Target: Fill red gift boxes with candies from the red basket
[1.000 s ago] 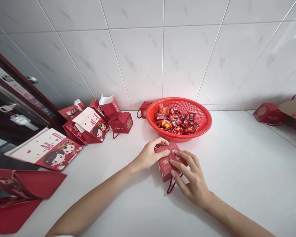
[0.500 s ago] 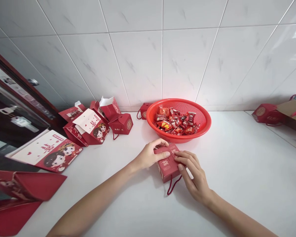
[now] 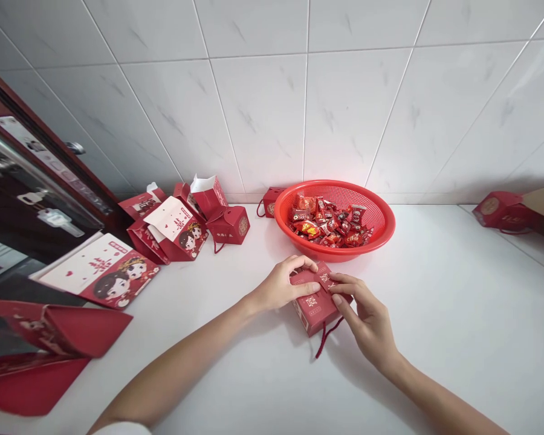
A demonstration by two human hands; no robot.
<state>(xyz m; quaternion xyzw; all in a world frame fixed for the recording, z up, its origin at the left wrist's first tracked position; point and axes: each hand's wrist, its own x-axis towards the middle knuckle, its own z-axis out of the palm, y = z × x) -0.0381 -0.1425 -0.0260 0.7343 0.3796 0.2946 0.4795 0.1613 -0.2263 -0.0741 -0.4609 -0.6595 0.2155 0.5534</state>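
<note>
A small red candy box (image 3: 316,309) with pale printed characters lies on the white tabletop, its dark red cord (image 3: 324,342) hanging from the near side. My left hand (image 3: 286,286) grips the far left of the box, thumb flat across the top and fingers curled over the far edge. From the right, my right hand (image 3: 366,314) holds the box with its fingertips pressed on the top flaps and right edge. The underside of the right palm and the box's right side are hidden. Just beyond stands a red plastic basket (image 3: 383,232) with wrapped candies (image 3: 329,225) inside.
Several red boxes (image 3: 229,225) stand at the back left, some with open tops. Nearer on the left lie a printed box (image 3: 104,275) and open red cartons (image 3: 84,329). A dark cabinet (image 3: 9,199) with keys borders the left. More boxes (image 3: 498,211) sit far right.
The camera view has turned slightly left, so everything sits further right. My right fingers have bent a little more on the box top, and the cord has shifted. Both hands stay on the box.
</note>
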